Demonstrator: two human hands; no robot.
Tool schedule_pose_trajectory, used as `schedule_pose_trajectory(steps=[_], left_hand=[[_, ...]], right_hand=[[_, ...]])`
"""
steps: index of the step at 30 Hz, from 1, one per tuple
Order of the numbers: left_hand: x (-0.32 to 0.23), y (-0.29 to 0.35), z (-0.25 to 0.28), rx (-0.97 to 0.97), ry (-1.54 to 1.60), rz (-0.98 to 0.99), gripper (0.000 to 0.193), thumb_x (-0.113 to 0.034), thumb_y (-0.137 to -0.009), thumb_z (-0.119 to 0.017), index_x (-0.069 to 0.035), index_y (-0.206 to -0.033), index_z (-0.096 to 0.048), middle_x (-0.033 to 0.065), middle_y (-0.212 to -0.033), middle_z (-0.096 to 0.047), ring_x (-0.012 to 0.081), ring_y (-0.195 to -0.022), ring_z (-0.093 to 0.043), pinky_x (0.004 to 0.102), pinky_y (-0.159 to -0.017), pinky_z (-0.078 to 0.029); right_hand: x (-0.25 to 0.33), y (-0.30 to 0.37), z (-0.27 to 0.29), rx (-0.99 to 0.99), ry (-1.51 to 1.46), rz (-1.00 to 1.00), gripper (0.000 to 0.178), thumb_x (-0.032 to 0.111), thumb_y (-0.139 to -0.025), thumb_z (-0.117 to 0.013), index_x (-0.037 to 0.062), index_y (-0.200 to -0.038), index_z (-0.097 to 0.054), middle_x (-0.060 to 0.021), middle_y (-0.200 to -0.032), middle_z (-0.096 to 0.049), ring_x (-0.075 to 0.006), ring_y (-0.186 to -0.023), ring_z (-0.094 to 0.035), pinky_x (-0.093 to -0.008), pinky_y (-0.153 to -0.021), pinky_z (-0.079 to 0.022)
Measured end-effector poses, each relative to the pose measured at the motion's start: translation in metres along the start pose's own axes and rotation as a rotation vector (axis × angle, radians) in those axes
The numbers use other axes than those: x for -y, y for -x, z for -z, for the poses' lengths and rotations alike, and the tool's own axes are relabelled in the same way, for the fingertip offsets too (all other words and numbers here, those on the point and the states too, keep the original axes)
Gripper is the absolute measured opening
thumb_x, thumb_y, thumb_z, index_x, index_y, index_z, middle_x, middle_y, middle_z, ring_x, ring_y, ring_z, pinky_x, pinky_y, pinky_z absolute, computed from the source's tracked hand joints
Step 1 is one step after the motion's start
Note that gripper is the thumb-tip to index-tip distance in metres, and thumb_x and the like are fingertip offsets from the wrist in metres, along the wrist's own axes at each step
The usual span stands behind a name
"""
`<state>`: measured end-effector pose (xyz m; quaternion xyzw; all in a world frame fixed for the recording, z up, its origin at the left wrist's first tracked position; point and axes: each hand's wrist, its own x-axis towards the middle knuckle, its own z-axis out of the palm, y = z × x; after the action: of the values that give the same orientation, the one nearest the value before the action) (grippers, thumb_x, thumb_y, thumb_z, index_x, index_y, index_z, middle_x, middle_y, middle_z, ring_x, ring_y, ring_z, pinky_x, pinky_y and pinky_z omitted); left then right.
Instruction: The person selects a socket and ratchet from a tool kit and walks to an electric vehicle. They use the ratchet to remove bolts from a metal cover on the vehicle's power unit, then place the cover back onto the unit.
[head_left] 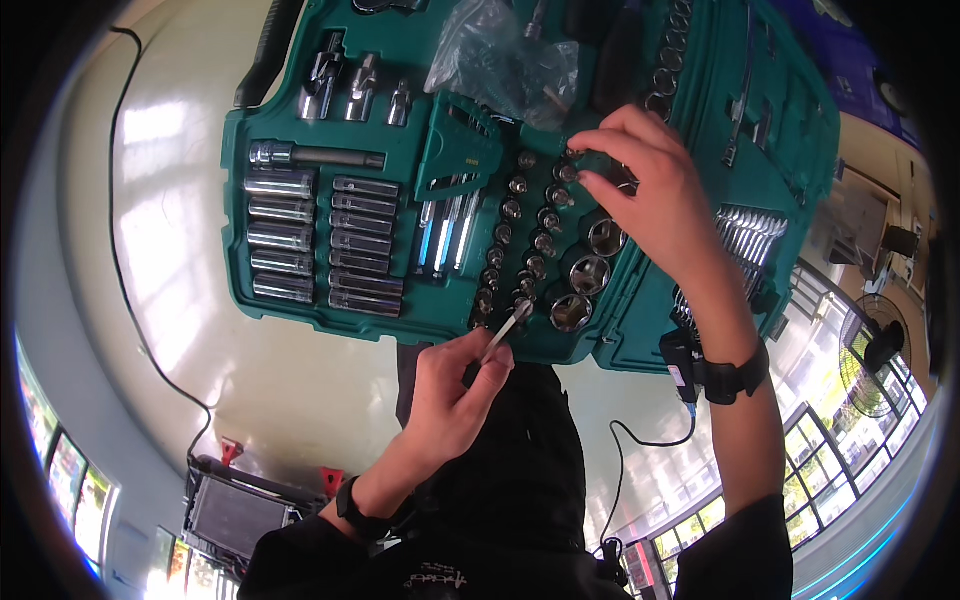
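A green tool case (410, 316) lies opened out in front of me. My left hand (452, 392), at its near edge, pinches a slim pale metal rod (509, 331) between thumb and fingers. The rod slants up towards the near end of two rows of small bit sockets (543, 243); whether its tip touches one I cannot tell. At the far end of the right-hand row is my right hand (650, 180), its thumb and forefinger apart beside a bit socket (566, 172). Large chrome sockets (590, 274) sit just right of these rows, partly under that hand.
Long sockets (365, 240) fill the case's left side. A clear plastic bag (500, 60) lies at the back. Combination wrenches (750, 232) lie in the right half. A black cable (640, 443) hangs by my right wrist; a fan (880, 345) stands far right.
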<state>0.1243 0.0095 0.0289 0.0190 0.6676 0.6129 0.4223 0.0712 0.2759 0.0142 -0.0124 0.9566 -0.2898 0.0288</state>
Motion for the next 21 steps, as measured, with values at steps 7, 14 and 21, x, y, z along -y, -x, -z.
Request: schedule_pose_trajectory(steps=[7, 14, 21], left_hand=[[-0.013, 0.000, 0.009, 0.101, 0.062, 0.025, 0.031, -0.019, -0.099, -0.052, 0.000, -0.075, -0.057, 0.0012, -0.064, -0.052, 0.0076, -0.057, -0.043, 0.0261, -0.055, -0.034], [-0.018, -0.020, 0.006, 0.182, 0.057, -0.048, 0.031, -0.018, -0.098, -0.054, 0.002, -0.074, -0.057, 0.0053, -0.068, -0.058, 0.0131, -0.063, -0.050, 0.0293, -0.060, -0.039], [-0.019, -0.021, 0.008, 0.255, 0.002, -0.003, 0.030, -0.016, -0.097, -0.057, 0.003, -0.073, -0.056, 0.0082, -0.070, -0.061, 0.0160, -0.065, -0.056, 0.0298, -0.063, -0.043]], right_hand=[[-0.004, -0.010, -0.003, -0.019, 0.036, 0.034, 0.010, 0.009, -0.076, -0.076, 0.0083, -0.083, -0.070, -0.0012, -0.075, -0.061, -0.0216, -0.076, -0.059, -0.0354, -0.075, -0.046], [-0.003, -0.010, -0.003, -0.009, 0.042, -0.016, 0.010, 0.010, -0.077, -0.075, 0.0079, -0.083, -0.067, -0.0011, -0.071, -0.060, -0.0203, -0.070, -0.059, -0.0346, -0.074, -0.045], [0.001, -0.011, -0.009, -0.076, 0.132, 0.019, 0.012, 0.011, -0.076, -0.076, 0.0078, -0.080, -0.066, -0.0010, -0.070, -0.060, -0.0199, -0.072, -0.060, -0.0339, -0.077, -0.043]])
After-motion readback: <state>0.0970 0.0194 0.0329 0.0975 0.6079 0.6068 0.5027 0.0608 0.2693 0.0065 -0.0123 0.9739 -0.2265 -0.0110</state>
